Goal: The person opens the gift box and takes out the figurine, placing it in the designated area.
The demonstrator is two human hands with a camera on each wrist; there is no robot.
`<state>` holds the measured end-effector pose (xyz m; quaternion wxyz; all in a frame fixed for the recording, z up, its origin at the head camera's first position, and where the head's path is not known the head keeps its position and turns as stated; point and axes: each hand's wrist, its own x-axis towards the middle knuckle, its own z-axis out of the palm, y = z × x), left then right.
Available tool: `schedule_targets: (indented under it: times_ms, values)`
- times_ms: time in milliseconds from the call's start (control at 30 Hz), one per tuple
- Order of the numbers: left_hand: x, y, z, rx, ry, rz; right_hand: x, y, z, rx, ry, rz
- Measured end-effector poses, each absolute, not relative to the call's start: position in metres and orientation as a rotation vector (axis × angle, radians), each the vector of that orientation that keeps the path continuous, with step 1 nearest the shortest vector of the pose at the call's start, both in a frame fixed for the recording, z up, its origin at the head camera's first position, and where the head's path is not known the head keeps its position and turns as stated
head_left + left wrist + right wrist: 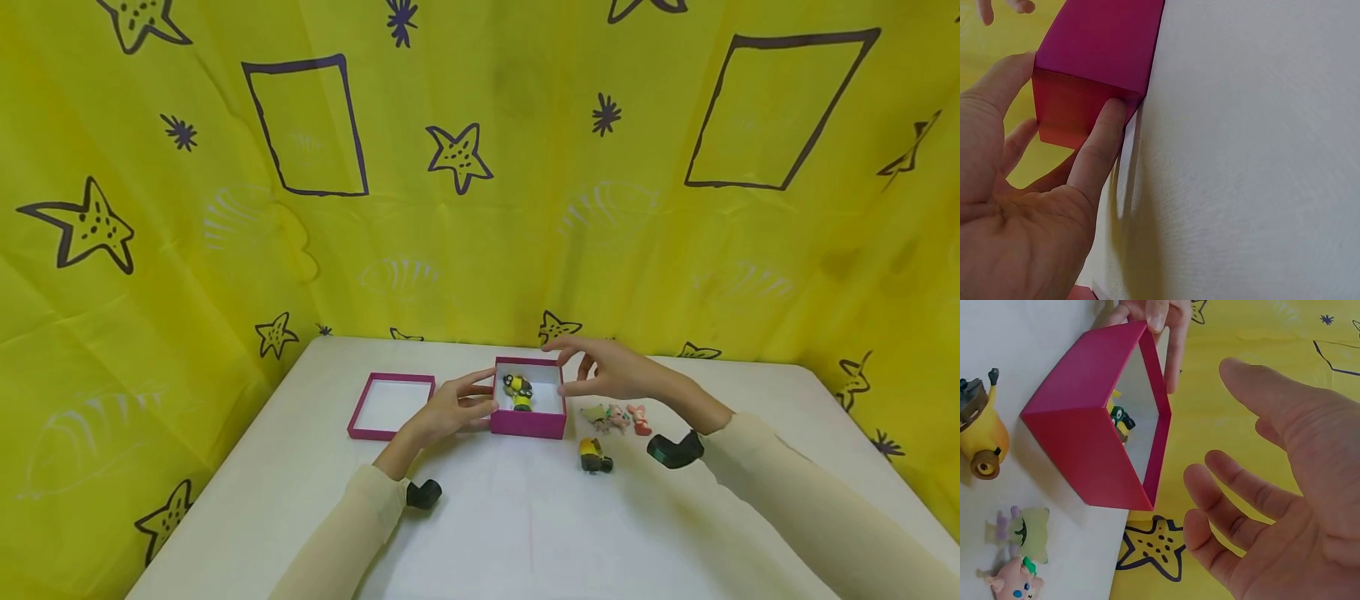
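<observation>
First, a magenta lid lies hollow side up near the tabletop's left edge. Next, the left hand rests extended fingers on the magenta box, not clasping it; light pressure should steady it well. The box stands by the far edge, yellow figures inside. Off its right rim, the right hand hangs relaxed, holding nothing; fingers are best kept above that rim. Beyond, nearer the right edge, rest a loose yellow figure, a green figure and pink figures.
</observation>
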<state>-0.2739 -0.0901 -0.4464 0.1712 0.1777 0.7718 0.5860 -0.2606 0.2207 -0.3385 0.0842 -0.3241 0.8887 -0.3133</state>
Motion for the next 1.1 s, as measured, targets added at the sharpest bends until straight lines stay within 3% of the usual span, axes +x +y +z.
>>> schedule_targets:
  times_ms: [1100]
  values:
    - [-0.271, -0.089, -0.445, 0.462, 2.19, 1.672, -0.292, 0.175, -0.383, -0.916, 2.639, -0.725]
